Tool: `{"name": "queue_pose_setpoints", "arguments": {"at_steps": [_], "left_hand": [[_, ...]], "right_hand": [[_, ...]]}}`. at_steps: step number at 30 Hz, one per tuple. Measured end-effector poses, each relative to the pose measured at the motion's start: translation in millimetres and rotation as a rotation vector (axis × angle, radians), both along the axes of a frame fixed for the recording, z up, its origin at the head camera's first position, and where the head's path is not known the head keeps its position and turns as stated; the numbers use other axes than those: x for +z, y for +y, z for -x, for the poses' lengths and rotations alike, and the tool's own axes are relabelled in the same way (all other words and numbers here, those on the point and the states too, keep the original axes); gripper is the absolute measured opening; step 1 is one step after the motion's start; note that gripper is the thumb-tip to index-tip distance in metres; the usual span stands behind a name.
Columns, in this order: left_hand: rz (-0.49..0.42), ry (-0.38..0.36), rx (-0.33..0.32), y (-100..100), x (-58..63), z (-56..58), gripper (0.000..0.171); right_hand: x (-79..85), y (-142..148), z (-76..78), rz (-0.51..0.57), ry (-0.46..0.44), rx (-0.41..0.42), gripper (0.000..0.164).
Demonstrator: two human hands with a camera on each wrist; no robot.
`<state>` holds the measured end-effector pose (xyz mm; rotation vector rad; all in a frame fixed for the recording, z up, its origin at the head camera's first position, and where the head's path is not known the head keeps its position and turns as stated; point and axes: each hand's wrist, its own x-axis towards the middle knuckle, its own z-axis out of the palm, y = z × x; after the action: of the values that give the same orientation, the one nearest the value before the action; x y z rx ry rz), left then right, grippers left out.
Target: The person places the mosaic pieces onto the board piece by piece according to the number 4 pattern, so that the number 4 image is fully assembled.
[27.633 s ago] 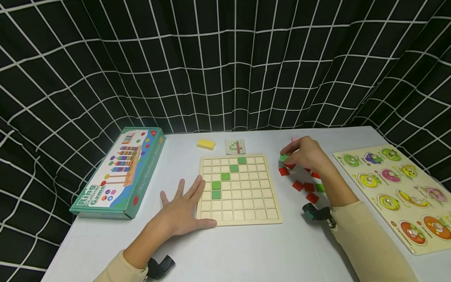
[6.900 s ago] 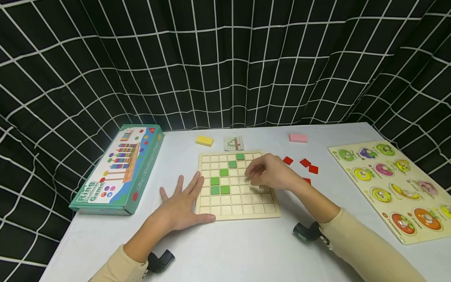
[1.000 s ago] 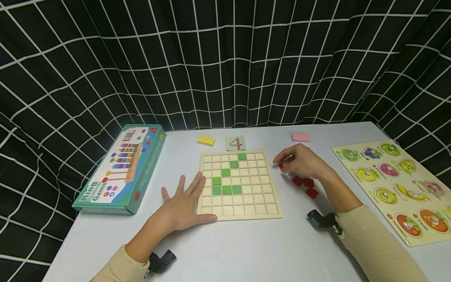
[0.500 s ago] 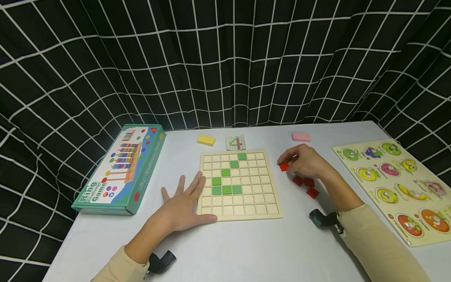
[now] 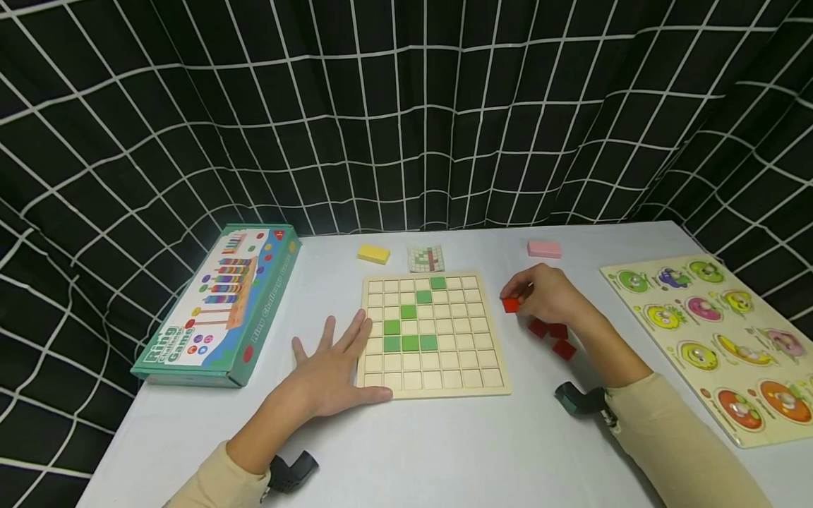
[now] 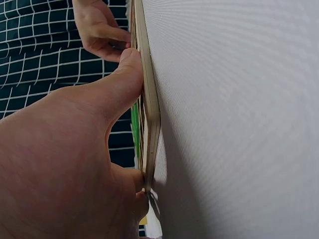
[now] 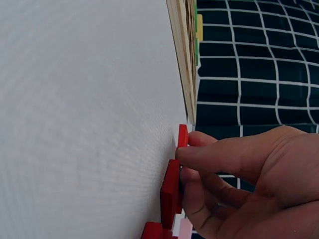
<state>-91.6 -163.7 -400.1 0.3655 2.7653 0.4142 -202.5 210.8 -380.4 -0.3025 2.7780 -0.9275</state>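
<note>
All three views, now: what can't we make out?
- Head: card, exact cells too small.
- Head: fruit board, right corner cut off by frame edge.
- Head: held tile, partly hidden by right hand.
- Left wrist: grid board, seen edge-on, so cells unreadable.
- Right wrist: lowest tile, cut off by bottom edge.

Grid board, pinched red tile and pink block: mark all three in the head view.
Grid board [image 5: 444, 326]: head view, bare cell near its middle.
Red tile [image 5: 511, 305]: head view, its exposed flat face.
Pink block [image 5: 544, 247]: head view, its upper face.
</note>
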Motion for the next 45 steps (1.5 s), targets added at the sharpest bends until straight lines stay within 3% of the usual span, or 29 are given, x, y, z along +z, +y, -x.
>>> {"name": "queue_pose_setpoints", "arguments": {"at_steps": [20, 32, 45], "left_hand": [[0.008, 0.010, -0.001, 0, -1.6, 0.0, 0.118], [0.004, 0.005, -0.003, 0, -1.7, 0.2, 0.119], [0.008, 0.005, 0.000, 1, -2.3, 0.4, 0.118]], "right_hand": [[9.0, -15, -1.4, 0.060, -0.064, -0.023, 0.028], [11.3, -37, 7.7, 0.093, -0.033, 0.037, 0.028], [10.4, -68, 19.3, 0.102, -0.073, 0.050, 0.037]]}}
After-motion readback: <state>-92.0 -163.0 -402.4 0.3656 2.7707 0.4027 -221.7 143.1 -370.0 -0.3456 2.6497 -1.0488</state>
